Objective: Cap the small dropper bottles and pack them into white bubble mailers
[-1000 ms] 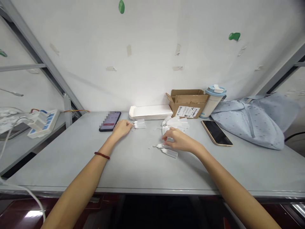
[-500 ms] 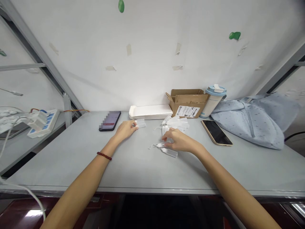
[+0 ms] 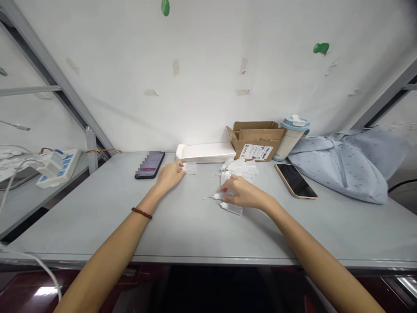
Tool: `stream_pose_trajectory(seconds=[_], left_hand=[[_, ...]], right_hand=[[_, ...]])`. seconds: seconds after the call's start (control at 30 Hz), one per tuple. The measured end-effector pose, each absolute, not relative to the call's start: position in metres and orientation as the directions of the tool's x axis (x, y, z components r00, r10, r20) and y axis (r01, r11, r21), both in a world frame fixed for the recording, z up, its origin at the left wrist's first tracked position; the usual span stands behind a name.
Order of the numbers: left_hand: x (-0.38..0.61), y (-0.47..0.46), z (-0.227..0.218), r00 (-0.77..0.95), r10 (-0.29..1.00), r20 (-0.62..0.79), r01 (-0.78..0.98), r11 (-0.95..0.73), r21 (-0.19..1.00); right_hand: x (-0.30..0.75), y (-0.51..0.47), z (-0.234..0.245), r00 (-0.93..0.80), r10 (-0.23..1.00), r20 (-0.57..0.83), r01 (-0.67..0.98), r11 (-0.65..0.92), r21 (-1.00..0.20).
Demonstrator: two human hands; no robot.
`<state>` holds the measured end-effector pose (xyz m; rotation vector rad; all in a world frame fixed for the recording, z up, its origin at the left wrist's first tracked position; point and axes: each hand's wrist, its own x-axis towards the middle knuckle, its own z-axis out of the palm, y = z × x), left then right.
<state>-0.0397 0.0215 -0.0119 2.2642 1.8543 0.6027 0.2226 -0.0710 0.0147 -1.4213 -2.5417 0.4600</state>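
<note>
At the back of the desk, my left hand (image 3: 171,176) is closed, thumb and fingers pinched at the left end of small translucent plastic bottles (image 3: 191,168) that lie on the surface. There seem to be two side by side; their cap ends are hidden by the fingers. My right hand (image 3: 241,190) has its fingers curled down around a similar bottle (image 3: 219,196) with a white cap and thin nozzle, partly covered by the fingers. Just below it lies another small bottle (image 3: 232,208), apart from it. Behind my right hand is a pile of such bottles (image 3: 241,167).
A stack of flat white boxes (image 3: 206,153) and an open cardboard box (image 3: 257,140) stand against the wall. Beside them are a blue-lidded cup (image 3: 289,139), a phone (image 3: 296,181) and a light blue bag (image 3: 339,167). Another phone (image 3: 151,165) lies left; a power strip (image 3: 60,167) is further left.
My left hand has shifted slightly left with the bottles at its fingertips, which now lie straighter. Under my right hand, the two front bottles have come apart a little.
</note>
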Motion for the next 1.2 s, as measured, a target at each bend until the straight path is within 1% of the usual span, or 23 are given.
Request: stream_pose_trajectory(seconds=[0.07,0.13,0.2,0.27,0.37,0.47,0.57,0.67,0.8,1.0,1.2], left_hand=[[-0.038,0.021,-0.010,0.154,0.960,0.236,0.869,-0.245,0.430],[-0.035,0.018,-0.006,0.172,0.962,0.213,0.805,-0.262,0.532],[-0.031,0.013,-0.001,0.235,0.963,0.131,0.719,-0.263,0.644],[-0.026,0.006,0.005,0.346,0.938,0.030,0.629,-0.256,0.734],[-0.019,-0.005,0.012,0.506,0.858,-0.086,0.542,-0.239,0.806],[-0.014,-0.012,0.016,0.585,0.800,-0.131,0.515,-0.243,0.822],[-0.011,-0.016,0.017,0.607,0.786,-0.117,0.501,-0.264,0.824],[-0.010,-0.016,0.016,0.608,0.790,-0.082,0.473,-0.278,0.836],[-0.010,-0.015,0.014,0.588,0.806,-0.063,0.455,-0.266,0.850],[-0.010,-0.015,0.013,0.589,0.807,-0.047,0.441,-0.271,0.856],[-0.008,-0.019,0.016,0.592,0.802,-0.074,0.453,-0.255,0.854]], right_hand=[[0.222,-0.070,0.013,-0.518,0.853,0.061,0.784,0.502,-0.365],[0.222,-0.069,0.012,-0.510,0.851,0.126,0.773,0.518,-0.366],[0.222,-0.067,0.010,-0.493,0.846,0.205,0.761,0.533,-0.369],[0.222,-0.065,0.008,-0.465,0.839,0.283,0.751,0.543,-0.377],[0.223,-0.062,0.007,-0.406,0.832,0.378,0.739,0.542,-0.401],[0.223,-0.061,0.007,-0.338,0.832,0.440,0.725,0.529,-0.442],[0.223,-0.061,0.007,-0.297,0.836,0.461,0.710,0.516,-0.478],[0.222,-0.061,0.008,-0.283,0.847,0.450,0.703,0.502,-0.503],[0.220,-0.062,0.010,-0.288,0.856,0.429,0.711,0.491,-0.504],[0.220,-0.062,0.010,-0.273,0.858,0.436,0.705,0.486,-0.515],[0.219,-0.063,0.011,-0.268,0.861,0.432,0.717,0.478,-0.507]])
